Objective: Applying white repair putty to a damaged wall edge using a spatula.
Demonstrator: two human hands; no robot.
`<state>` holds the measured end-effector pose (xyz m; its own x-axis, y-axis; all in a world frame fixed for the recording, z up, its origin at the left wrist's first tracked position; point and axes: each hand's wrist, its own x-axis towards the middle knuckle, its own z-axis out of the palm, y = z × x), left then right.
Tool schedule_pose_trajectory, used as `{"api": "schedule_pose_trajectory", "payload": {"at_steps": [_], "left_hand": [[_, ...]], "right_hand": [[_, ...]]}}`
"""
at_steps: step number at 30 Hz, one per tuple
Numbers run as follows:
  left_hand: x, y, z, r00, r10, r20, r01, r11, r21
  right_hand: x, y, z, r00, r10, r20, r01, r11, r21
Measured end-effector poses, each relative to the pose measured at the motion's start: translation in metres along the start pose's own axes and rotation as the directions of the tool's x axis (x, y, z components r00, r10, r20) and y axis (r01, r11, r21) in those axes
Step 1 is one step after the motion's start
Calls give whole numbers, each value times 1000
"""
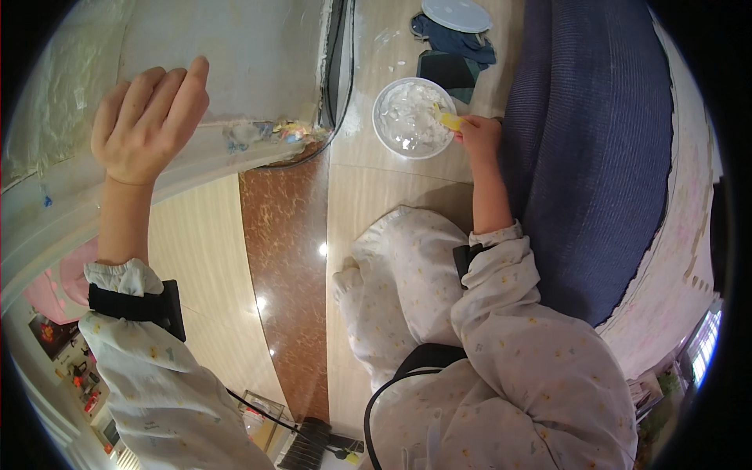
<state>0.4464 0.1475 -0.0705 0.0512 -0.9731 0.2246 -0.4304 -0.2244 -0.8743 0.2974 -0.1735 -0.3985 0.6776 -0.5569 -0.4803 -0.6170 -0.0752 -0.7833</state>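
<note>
At the upper left, my left hand (153,117) is raised in front of a large grey panel, the back of the hand toward me. Its fingers are bent and their tips hidden, so whatever they hold, if anything, does not show. My right hand (479,133) pinches a small yellow scraper (450,120) at the right rim of a round white tub (377,131). The scraper's far end reaches over the wet white paste (413,117) that lies in the tub.
Beyond the tub lie dark folded cloths (462,45) and a pale round lid (458,14). A blue ribbed sofa (603,149) borders the right. Across the pale tiled floor runs a brown strip (282,235). Debris (290,130) sits along the panel's lower edge.
</note>
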Motion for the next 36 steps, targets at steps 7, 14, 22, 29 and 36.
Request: {"api": "schedule_pose_trajectory", "payload": {"at_steps": [7, 14, 22, 29, 36], "left_hand": [[-2, 1, -1, 999, 7, 47, -8, 1000, 22], [2, 2, -1, 1000, -13, 15, 13, 1000, 3], [0, 3, -1, 999, -37, 4, 37, 999, 17], [2, 1, -3, 999, -22, 23, 21, 999, 32], [3, 4, 0, 999, -40, -25, 41, 999, 29]], "right_hand": [[-6, 0, -3, 989, 145, 0, -140, 953, 271], [-12, 3, -4, 979, 204, 15, -200, 943, 267], [-22, 8, -1, 988, 149, -41, -126, 932, 341], [-27, -2, 1, 998, 37, -52, -20, 954, 300], [-24, 2, 7, 998, 63, -6, -56, 920, 387]]}}
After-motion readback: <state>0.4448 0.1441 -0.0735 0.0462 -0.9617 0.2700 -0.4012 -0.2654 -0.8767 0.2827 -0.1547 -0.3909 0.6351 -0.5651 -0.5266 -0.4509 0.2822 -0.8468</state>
